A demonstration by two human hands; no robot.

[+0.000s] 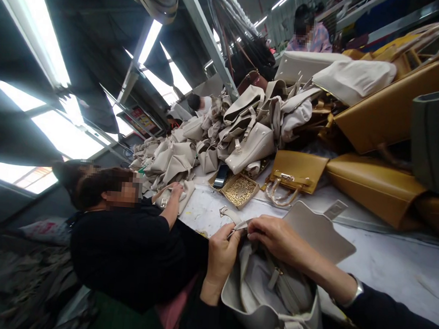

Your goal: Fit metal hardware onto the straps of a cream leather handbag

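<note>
A beige leather handbag (pixel 270 293) lies open in my lap against the table edge, its flap (pixel 318 231) resting on the table. My left hand (pixel 220 257) is closed around the bag's strap (pixel 233 216) just below the metal buckle. My right hand (pixel 280 239) pinches the same strap from the other side, fingers pressed together. A silver watch sits on my right wrist.
A small box of gold hardware (pixel 240 190) and a phone (pixel 220 175) sit on the white table (pixel 385 266). Beige bags (pixel 240 131) pile up behind; mustard bags (pixel 376 185) lie right. A person in black (pixel 124 238) works on my left, others farther back.
</note>
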